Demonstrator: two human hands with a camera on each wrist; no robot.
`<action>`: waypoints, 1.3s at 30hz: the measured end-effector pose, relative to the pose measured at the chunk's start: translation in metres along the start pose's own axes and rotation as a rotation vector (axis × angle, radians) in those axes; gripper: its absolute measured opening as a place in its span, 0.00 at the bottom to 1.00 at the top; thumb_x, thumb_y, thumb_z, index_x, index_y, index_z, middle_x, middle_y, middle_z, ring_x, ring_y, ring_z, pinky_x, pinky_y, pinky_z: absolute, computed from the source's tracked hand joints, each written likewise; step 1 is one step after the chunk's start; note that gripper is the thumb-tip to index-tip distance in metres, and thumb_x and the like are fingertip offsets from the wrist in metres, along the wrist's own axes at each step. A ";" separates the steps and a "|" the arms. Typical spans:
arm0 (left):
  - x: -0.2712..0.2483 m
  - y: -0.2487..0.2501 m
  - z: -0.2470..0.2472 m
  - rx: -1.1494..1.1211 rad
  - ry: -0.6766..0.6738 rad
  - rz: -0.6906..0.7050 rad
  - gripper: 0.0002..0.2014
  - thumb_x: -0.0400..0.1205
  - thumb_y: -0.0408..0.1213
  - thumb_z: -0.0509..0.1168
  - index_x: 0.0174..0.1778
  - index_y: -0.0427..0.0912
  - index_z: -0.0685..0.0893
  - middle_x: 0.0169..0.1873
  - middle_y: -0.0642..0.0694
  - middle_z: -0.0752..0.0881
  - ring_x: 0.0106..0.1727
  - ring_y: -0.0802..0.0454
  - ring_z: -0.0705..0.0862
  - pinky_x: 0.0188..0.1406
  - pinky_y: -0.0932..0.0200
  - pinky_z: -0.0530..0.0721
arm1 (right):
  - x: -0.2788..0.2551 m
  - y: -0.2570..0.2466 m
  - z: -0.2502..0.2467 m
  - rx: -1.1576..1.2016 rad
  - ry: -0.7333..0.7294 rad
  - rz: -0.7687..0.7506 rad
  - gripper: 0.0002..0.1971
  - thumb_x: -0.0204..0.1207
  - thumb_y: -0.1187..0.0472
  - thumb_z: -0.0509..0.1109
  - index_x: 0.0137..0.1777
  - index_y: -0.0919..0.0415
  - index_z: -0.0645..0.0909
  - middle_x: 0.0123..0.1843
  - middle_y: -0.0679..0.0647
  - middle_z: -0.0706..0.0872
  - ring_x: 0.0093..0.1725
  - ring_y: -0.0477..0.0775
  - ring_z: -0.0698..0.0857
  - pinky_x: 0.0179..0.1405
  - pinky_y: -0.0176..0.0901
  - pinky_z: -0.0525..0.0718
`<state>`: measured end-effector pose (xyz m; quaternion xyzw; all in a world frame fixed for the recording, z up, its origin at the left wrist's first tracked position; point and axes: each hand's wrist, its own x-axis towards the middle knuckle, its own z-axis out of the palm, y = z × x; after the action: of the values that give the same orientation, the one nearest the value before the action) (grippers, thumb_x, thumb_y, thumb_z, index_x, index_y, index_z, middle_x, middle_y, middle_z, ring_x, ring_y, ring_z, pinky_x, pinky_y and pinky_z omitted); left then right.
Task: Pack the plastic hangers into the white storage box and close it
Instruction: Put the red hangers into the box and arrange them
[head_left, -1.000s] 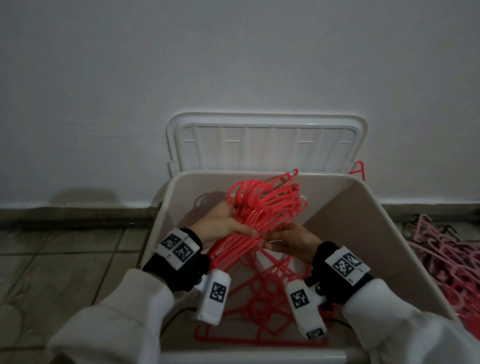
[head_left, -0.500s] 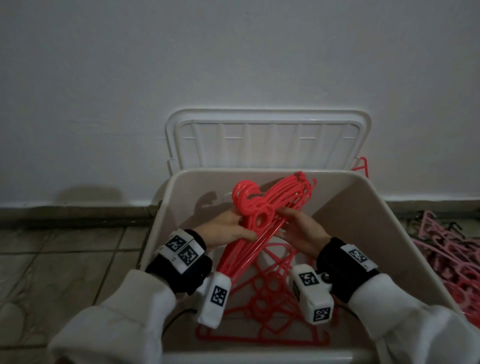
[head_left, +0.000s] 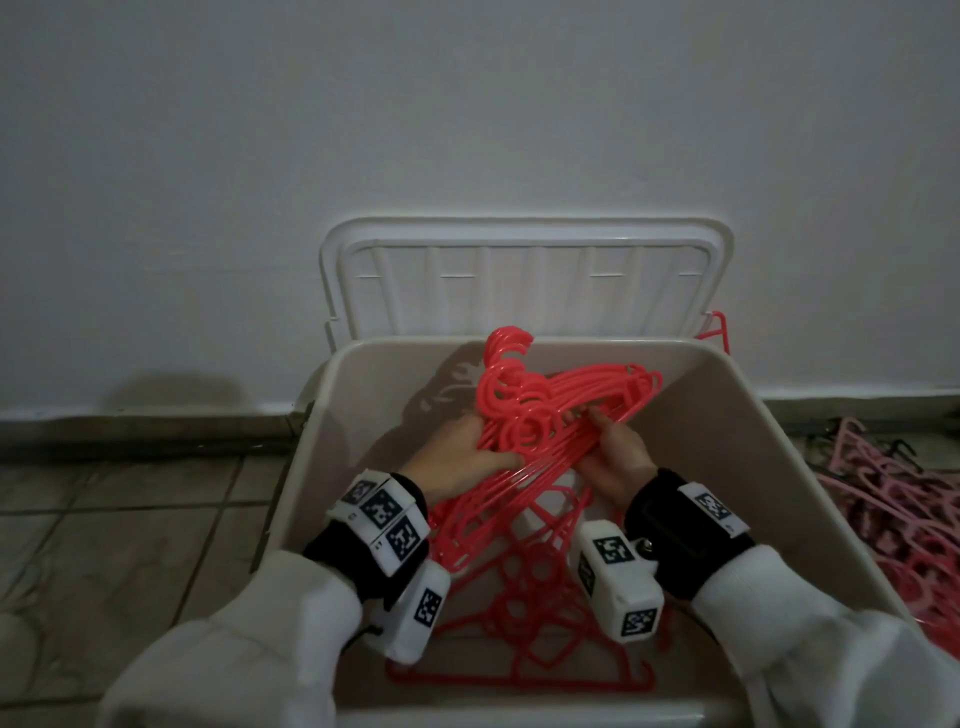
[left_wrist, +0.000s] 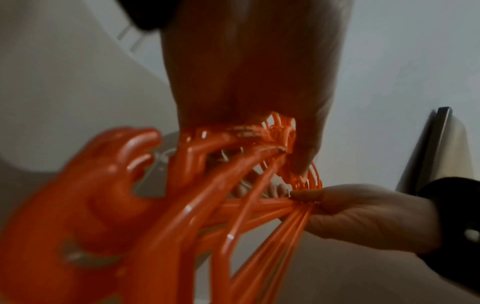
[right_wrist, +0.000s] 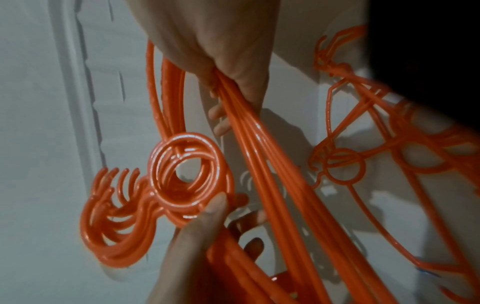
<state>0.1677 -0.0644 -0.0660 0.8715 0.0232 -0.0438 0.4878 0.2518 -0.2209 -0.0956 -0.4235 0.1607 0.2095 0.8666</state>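
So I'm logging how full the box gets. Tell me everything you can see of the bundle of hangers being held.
The bundle of hangers is several red, glossy plastic hangers stacked together, hooks fanned at the top, a ring below each hook, thin bars running down. It is tilted, inside the white storage box, above loose hangers on the bottom. The left hand grips it near the rings; the right hand pinches the bars.

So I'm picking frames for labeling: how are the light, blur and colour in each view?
Head view: dim and even, edges bowed by the wide lens, the bundle of hangers casts a shadow on the box wall. Left wrist view: hooks nearest the lens smeared, left hand dark. Right wrist view: sharper, glare on the rings, hangers look orange, not red.
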 end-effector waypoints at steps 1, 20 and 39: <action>0.000 0.000 0.000 0.015 0.032 -0.005 0.25 0.68 0.46 0.71 0.62 0.46 0.81 0.58 0.47 0.85 0.61 0.50 0.82 0.67 0.51 0.76 | 0.000 0.001 0.000 -0.019 -0.013 0.005 0.15 0.86 0.63 0.52 0.39 0.61 0.74 0.23 0.51 0.84 0.24 0.46 0.85 0.25 0.36 0.86; 0.003 0.001 -0.004 0.133 0.009 0.172 0.23 0.76 0.22 0.64 0.68 0.36 0.72 0.62 0.42 0.80 0.65 0.49 0.77 0.63 0.64 0.72 | -0.005 0.000 0.006 -0.119 -0.126 0.052 0.08 0.78 0.73 0.58 0.48 0.69 0.78 0.36 0.59 0.85 0.30 0.51 0.86 0.29 0.46 0.88; 0.014 -0.009 -0.009 0.168 0.096 0.039 0.26 0.78 0.36 0.70 0.71 0.39 0.70 0.60 0.46 0.81 0.58 0.49 0.83 0.56 0.62 0.77 | -0.017 0.012 0.008 -0.393 -0.192 0.021 0.09 0.82 0.67 0.59 0.41 0.60 0.76 0.34 0.53 0.86 0.33 0.46 0.87 0.31 0.42 0.86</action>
<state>0.1812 -0.0523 -0.0705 0.9108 0.0260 0.0059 0.4121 0.2318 -0.2116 -0.0912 -0.5605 0.0379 0.2853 0.7765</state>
